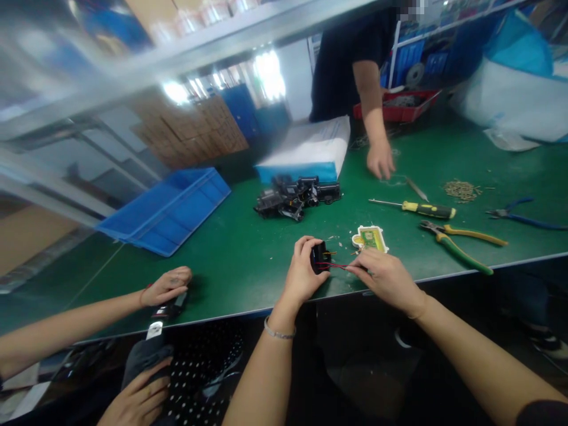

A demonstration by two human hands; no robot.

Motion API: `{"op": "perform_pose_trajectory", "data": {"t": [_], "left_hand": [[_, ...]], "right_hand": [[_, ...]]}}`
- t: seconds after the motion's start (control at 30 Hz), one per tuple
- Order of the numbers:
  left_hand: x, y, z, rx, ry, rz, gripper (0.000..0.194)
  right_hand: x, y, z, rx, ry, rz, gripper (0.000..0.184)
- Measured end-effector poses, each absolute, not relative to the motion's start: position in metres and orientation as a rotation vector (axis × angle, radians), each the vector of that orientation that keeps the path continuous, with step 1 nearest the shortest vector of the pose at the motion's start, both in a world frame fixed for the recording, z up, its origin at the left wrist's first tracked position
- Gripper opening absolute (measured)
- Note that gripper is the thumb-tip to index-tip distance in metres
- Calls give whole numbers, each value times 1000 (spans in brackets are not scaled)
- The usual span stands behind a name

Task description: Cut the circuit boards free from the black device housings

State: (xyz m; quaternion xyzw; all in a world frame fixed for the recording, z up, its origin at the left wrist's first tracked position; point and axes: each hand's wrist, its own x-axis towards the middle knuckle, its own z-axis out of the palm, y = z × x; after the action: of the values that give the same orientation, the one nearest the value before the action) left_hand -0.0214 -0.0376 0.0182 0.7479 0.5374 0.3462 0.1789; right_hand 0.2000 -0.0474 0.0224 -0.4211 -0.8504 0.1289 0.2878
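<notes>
My left hand (303, 269) is wrapped round a small black plastic housing (318, 258) at the near edge of the green bench. Red and dark wires (336, 265) run out of the housing to my right hand (385, 278), whose thumb and fingers pinch their ends. A short yellow wire (329, 254) also sticks out of the housing. Just beyond my right hand lies a white plastic casing (384, 238) with a green circuit board (369, 238) inside it. The inside of the black housing is mostly hidden by my fingers.
A pile of black parts (295, 197) lies ahead, near a blue bin (166, 207). To the right are a screwdriver (428, 209), cutting pliers (459, 242), blue-handled pliers (528, 216) and screws (461, 190). Co-workers' hands (380, 158) are across the bench and at left (166, 286).
</notes>
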Motion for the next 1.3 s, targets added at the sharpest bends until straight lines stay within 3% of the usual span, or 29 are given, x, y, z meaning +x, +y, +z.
{"op": "perform_pose_trajectory", "data": {"t": [0.17,0.3,0.4,0.6,0.77,1.0,1.2,1.3], "left_hand": [[-22,-35,17,2099,1500,978,71],[-21,-34,16,2100,1464,967,72],[-23,-32,15,2097,1416,968,74],[-36,-24,9,2044,1299,993,76],[-37,-24,13,2081,1311,919,77],[-31,-28,20,2146,1288,867,77],[-26,-32,23,2254,1314,834,70],[-26,-30,18,2277,1384,884,66]], "right_hand": [[198,-50,13,-1220,-2334,363,25],[186,-50,24,-1244,-2401,195,29],[170,-55,36,-1272,-2295,77,22],[139,-62,23,-981,-2267,351,28],[139,-51,10,-1227,-2359,326,34],[143,-37,24,-1410,-2532,123,15],[136,-44,24,-1556,-2428,264,19],[141,-47,24,-1543,-2409,384,30]]}}
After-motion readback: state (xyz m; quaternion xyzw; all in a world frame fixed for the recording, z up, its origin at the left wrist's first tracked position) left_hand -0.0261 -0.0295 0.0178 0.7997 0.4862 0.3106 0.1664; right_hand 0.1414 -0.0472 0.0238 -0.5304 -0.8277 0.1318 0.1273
